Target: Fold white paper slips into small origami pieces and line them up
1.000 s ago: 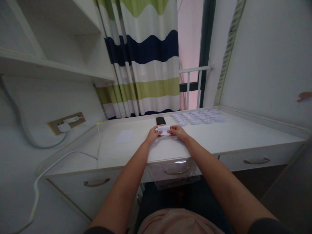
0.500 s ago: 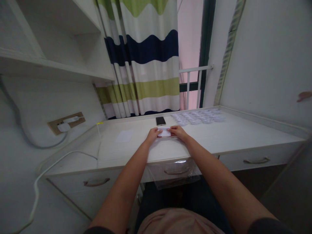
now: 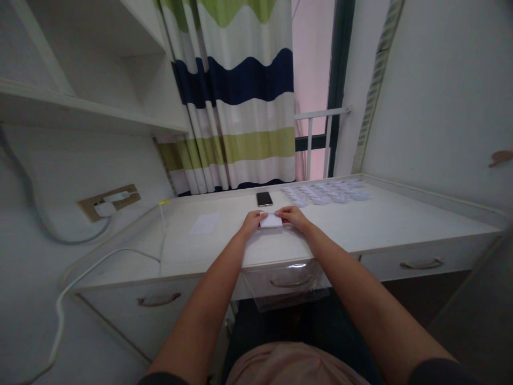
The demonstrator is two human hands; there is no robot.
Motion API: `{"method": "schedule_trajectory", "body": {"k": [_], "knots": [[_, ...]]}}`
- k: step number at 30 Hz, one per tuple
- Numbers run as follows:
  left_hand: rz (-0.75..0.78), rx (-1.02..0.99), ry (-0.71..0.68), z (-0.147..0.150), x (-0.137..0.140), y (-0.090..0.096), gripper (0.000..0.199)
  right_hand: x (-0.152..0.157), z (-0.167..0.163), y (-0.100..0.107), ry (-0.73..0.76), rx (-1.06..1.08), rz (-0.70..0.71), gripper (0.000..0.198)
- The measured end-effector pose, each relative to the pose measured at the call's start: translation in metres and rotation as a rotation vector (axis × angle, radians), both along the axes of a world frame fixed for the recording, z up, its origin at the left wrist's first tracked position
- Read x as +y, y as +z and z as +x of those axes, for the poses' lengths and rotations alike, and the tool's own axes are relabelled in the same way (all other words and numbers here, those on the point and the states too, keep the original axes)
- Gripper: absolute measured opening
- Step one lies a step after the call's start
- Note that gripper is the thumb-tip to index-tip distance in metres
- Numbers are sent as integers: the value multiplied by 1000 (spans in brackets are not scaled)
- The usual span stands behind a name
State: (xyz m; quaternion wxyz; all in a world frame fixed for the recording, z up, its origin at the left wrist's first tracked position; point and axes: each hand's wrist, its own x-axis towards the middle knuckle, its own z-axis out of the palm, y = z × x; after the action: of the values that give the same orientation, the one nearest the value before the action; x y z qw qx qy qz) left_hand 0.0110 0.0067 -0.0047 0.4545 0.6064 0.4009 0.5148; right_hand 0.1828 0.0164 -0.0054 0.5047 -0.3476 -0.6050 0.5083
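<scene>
A small white piece of paper (image 3: 271, 220) is held just above the desk, between my two hands. My left hand (image 3: 252, 221) pinches its left edge, thumb on top. At the upper right corner, my right hand (image 3: 293, 216) grips it between thumb and fingers. Whether the paper is folded or layered is too small to tell. Just beyond the hands lies a dark phone (image 3: 264, 199), apart from both of them.
Rows of small white packets (image 3: 326, 191) lie at the desk's back right. A flat white sheet (image 3: 204, 224) rests on the left. Clear plastic (image 3: 284, 286) hangs over the front edge by a drawer. A white cable (image 3: 116, 254) crosses the left end.
Red edges showed at the paper's lower corners earlier; now its visible face is all white and reaches slightly lower. Both hands have barely moved.
</scene>
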Motion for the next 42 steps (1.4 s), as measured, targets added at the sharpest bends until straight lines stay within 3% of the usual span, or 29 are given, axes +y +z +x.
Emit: {"method": "schedule_trajectory", "body": {"k": [9,16,24,32,42], "knots": [[-47,-105,22,2,-2,3,26,-5,0,4,26,13,-52,28],[-51,-124,6,3,-4,5,25,-2,1,4,1,-2,16,28],[-98,-149,17,3,-5,5,24,-7,-2,5,24,93,-107,32],[-117,-145,-50,5,-7,5,24,-11,-1,10,23,8,-13,30],[-126,-86,-65,4,-8,4,28,-5,0,3,-2,-50,-21,28]]}}
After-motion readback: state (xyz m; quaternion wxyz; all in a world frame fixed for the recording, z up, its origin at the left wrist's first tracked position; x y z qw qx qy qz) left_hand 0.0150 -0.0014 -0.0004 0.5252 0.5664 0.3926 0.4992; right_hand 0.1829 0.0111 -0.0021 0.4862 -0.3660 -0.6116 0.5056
